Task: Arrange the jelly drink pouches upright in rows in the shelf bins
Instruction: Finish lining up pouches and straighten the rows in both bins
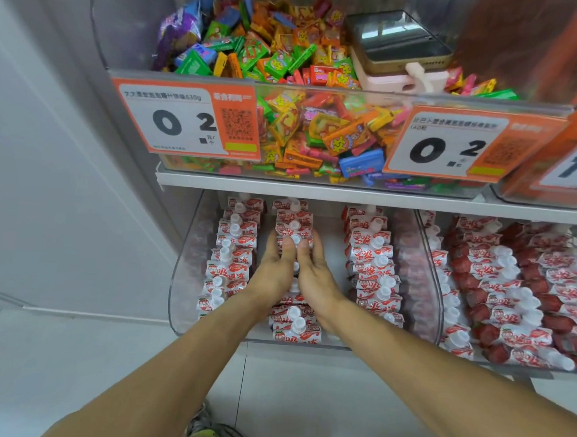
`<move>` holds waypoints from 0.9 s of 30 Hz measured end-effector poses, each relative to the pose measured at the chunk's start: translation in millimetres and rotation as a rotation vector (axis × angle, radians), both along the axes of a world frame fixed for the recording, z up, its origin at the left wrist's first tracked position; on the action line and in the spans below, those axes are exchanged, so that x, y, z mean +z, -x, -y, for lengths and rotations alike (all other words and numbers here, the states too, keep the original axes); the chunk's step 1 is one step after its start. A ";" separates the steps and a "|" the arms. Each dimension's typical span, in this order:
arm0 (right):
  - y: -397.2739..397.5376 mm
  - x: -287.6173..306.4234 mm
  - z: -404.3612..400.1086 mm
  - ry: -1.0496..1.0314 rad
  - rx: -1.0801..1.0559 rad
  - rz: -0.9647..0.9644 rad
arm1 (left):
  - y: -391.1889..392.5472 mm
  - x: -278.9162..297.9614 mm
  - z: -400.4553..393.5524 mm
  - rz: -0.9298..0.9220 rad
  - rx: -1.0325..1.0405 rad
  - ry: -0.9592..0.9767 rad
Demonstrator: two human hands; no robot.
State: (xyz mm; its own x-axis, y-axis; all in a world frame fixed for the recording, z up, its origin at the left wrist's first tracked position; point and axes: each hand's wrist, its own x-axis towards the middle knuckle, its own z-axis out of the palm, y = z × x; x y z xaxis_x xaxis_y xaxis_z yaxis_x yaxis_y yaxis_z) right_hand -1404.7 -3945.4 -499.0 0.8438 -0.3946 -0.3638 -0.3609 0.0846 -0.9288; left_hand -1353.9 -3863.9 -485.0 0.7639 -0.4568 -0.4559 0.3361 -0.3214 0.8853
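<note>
A clear plastic bin (180, 280) on the lower shelf holds three rows of red-and-white jelly drink pouches with white caps. The left row (230, 249) and the right row (374, 263) stand upright. My left hand (274, 267) and my right hand (313, 271) lie side by side over the middle row (293, 326). Their fingers wrap the two sides of a bunch of pouches and both thumbs press near a white cap (295, 240). The pouches under my palms are mostly hidden.
A second clear bin (432, 272) to the right is full of the same pouches. Above, a bin of bright candy (316, 127) carries orange price tags (186, 116), with a phone (398, 42) lying on top. A white wall stands at the left.
</note>
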 end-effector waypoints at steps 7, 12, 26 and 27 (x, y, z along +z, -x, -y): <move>-23.8 14.2 20.3 0.027 -0.069 -0.011 | -25.8 20.7 14.1 0.297 0.037 -0.084; -51.7 14.1 30.3 0.040 -0.080 0.022 | -41.5 11.9 31.0 0.261 0.060 -0.124; -44.5 2.3 35.1 0.130 -0.045 0.024 | -47.7 -2.0 32.4 0.207 0.056 -0.037; -45.8 -0.3 33.4 0.113 -0.074 0.042 | -47.3 -3.7 34.4 0.209 0.057 -0.046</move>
State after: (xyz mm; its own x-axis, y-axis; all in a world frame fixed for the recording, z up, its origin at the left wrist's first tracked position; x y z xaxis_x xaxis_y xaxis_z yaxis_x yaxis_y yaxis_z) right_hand -1358.9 -3978.8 -499.3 0.8243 -0.4928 -0.2787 -0.3186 0.0031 -0.9479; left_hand -1306.6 -3898.3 -488.7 0.8682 -0.3923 -0.3040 0.1653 -0.3490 0.9224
